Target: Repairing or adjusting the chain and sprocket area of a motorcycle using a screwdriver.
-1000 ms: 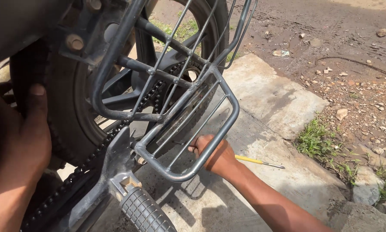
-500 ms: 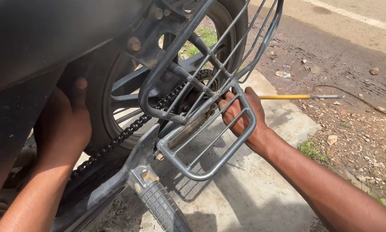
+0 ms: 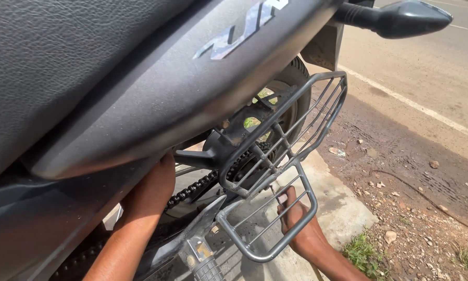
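A motorcycle's rear fills the view: black seat (image 3: 62, 62), dark side panel (image 3: 192, 88), drive chain (image 3: 197, 184) and rear wheel (image 3: 298, 78). A grey tubular side guard (image 3: 288, 132) stands in front of the wheel. My left hand (image 3: 156, 187) reaches up under the side panel beside the chain; its fingers are hidden there. My right hand (image 3: 296, 218) is low behind the guard's lower loop, fingers closed round a screwdriver whose thin metal shaft (image 3: 272, 191) points up toward the wheel hub.
A ribbed footrest peg (image 3: 208, 269) juts out at the bottom. A black turn indicator (image 3: 400, 18) sticks out top right. The bike stands on a concrete slab (image 3: 343, 208); to the right lie stony dirt (image 3: 416, 182), grass tufts (image 3: 364, 252) and a paved road (image 3: 426, 78).
The view has risen, so seat and panel now cover the upper left. My right hand dropped from the guard's bars to behind its lower loop. My left hand stays by the wheel.
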